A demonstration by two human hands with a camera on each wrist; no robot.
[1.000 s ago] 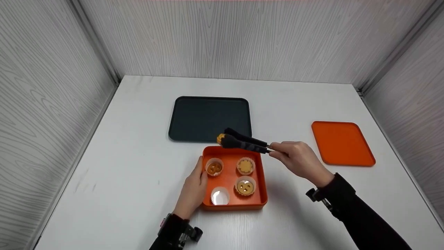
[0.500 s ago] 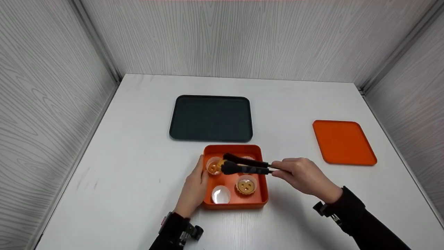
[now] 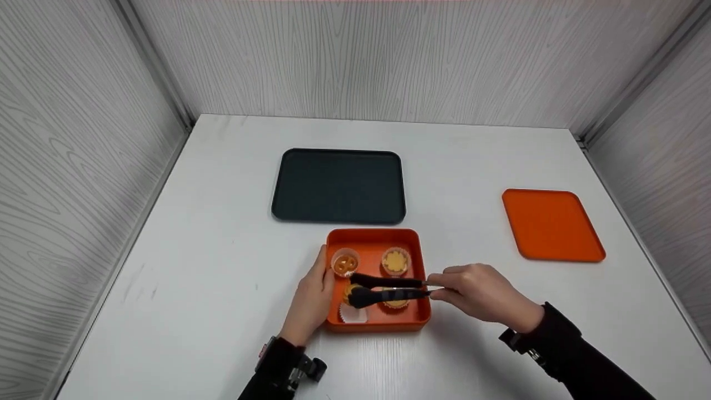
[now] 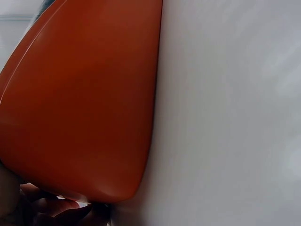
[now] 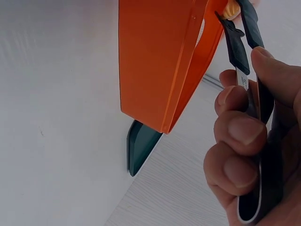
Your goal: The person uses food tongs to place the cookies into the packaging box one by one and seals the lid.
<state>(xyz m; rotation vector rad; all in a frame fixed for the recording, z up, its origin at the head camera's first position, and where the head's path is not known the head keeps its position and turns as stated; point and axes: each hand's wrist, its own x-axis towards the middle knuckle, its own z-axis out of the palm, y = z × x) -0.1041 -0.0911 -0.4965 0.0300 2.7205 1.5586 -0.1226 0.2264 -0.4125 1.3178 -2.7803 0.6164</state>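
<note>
My right hand (image 3: 480, 291) grips a pair of black-tipped tongs (image 3: 389, 296), whose metal handles show in the right wrist view. Pinched between the tong tips is a small yellow-orange cookie or pastry (image 5: 231, 9). The tips are over the orange box (image 3: 377, 328), above the white paper cup (image 3: 353, 314) at its front left. My left hand (image 3: 308, 303) holds the box by its left wall. Other paper cups in the box bear a pretzel-shaped cookie (image 3: 345, 264) at back left and a flower-shaped cookie (image 3: 395, 261) at back right. Tongs partly hide a round cookie (image 3: 395, 304) at front right.
Behind the box lies a dark green tray (image 3: 339, 186) with nothing on it. A flat orange tray or lid (image 3: 554, 225) lies to the right on the white table (image 3: 211, 233). Wood-grain panels (image 3: 355, 61) enclose the back and sides.
My right hand has brought the tongs and the pinched cookie from above the box's back edge toward me, to over the front left cup. The left hand stays on the box.
</note>
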